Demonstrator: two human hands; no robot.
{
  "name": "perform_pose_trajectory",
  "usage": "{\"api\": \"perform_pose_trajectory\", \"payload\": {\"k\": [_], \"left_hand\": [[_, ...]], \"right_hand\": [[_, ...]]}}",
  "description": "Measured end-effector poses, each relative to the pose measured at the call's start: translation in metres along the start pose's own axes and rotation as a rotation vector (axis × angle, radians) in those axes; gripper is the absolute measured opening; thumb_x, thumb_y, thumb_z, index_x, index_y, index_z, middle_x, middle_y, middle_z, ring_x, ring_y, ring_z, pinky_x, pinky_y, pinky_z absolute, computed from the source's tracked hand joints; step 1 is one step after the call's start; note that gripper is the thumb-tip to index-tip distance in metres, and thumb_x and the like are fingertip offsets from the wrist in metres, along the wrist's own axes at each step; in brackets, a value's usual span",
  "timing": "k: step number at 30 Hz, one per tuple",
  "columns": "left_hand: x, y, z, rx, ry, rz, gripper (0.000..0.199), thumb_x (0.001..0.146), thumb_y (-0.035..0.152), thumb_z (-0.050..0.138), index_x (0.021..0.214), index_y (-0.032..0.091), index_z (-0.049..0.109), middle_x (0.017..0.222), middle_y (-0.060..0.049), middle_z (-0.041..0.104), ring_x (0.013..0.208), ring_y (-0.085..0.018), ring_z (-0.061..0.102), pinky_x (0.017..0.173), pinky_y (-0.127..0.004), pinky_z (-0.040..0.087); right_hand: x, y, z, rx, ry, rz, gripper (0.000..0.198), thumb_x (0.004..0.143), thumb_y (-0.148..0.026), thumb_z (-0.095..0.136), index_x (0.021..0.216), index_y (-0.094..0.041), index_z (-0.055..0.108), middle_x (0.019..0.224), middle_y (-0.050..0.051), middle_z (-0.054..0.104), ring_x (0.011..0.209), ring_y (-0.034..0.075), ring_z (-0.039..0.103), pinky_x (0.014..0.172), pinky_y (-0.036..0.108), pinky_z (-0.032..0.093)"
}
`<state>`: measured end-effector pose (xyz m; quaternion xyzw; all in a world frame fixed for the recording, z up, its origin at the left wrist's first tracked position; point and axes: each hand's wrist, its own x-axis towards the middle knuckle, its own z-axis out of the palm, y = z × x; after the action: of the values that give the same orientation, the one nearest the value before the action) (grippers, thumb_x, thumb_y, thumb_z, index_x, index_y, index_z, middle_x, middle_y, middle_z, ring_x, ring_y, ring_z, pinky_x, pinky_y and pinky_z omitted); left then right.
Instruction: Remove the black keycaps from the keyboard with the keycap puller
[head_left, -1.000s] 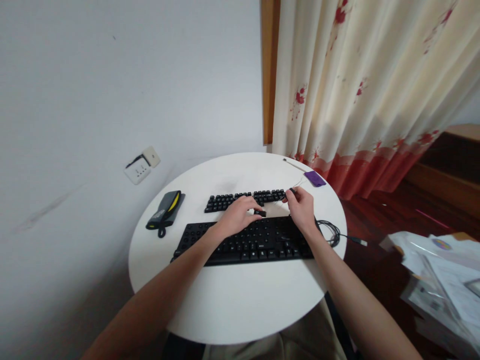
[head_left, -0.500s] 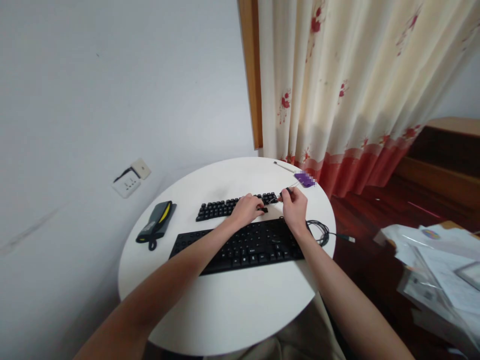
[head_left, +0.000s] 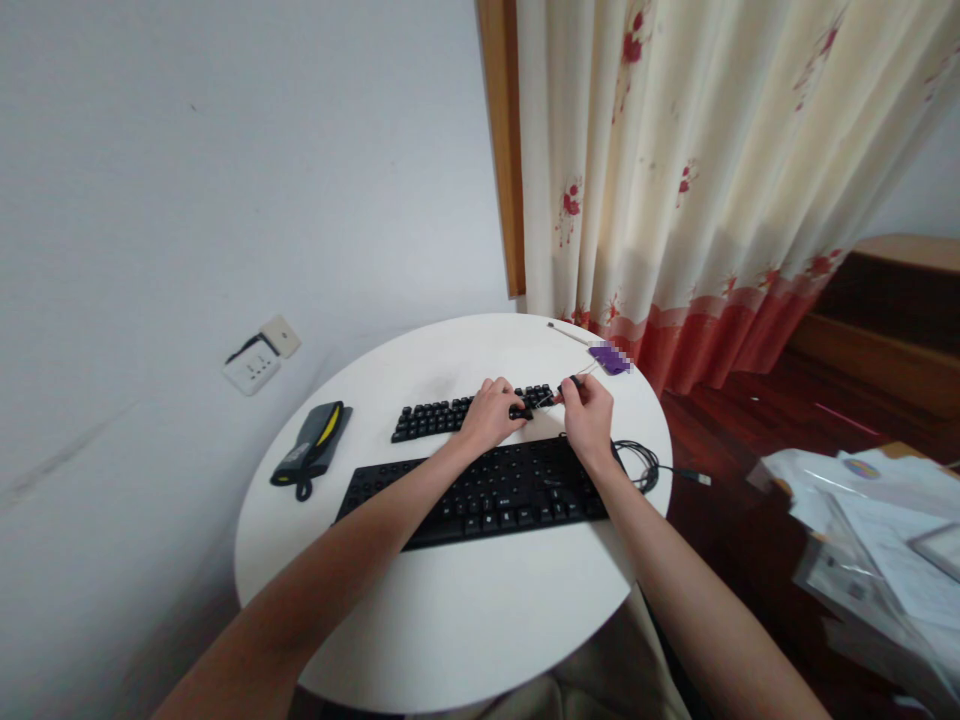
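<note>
Several black keycaps stand in rows on the white round table, behind a black keyboard. My left hand rests over the right part of these rows, fingers bent and thumb and fingertips closed on a small black keycap. To its right, my right hand is closed round the dark handle of a wire keycap puller. The puller's thin wires point left, toward the keycap at my left fingertips. Whether the wires touch that keycap is too small to tell. My right forearm covers the keyboard's right end.
A grey pouch with a yellow strip lies at the table's left. A coiled USB cable hangs past the right edge. A purple item and a thin rod lie at the back right. Papers and plastic stand right.
My left hand has shifted slightly, its fingers more raised and bent, and the keycap at its fingertips has turned a little. My right hand stays almost in place with the puller.
</note>
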<state>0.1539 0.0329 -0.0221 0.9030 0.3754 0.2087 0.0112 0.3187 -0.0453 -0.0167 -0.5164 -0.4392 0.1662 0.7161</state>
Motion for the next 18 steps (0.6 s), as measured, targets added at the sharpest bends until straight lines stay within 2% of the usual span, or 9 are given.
{"api": "perform_pose_trajectory", "payload": {"k": [9,18], "left_hand": [[0.0010,-0.0013,0.0019,-0.013,0.030,-0.016,0.016,0.074,0.028,0.079,0.088,0.022,0.075,0.105,-0.006,0.057,0.102,-0.027,0.048,0.093,-0.041,0.046],[0.0009,-0.0022,0.0008,-0.002,0.028,-0.014,0.008,0.075,0.026,0.077,0.081,0.022,0.075,0.105,-0.006,0.058,0.101,-0.026,0.047,0.094,-0.040,0.045]], "right_hand": [[0.0004,0.0009,0.0001,-0.020,-0.001,0.006,0.022,0.088,-0.034,0.055,0.072,-0.019,0.059,0.064,0.001,0.065,0.060,0.017,0.059,0.063,0.028,0.046],[-0.0007,0.0004,-0.0004,-0.008,-0.015,0.003,0.022,0.088,-0.034,0.055,0.073,-0.019,0.058,0.064,0.001,0.064,0.061,0.017,0.060,0.062,0.028,0.045]]}}
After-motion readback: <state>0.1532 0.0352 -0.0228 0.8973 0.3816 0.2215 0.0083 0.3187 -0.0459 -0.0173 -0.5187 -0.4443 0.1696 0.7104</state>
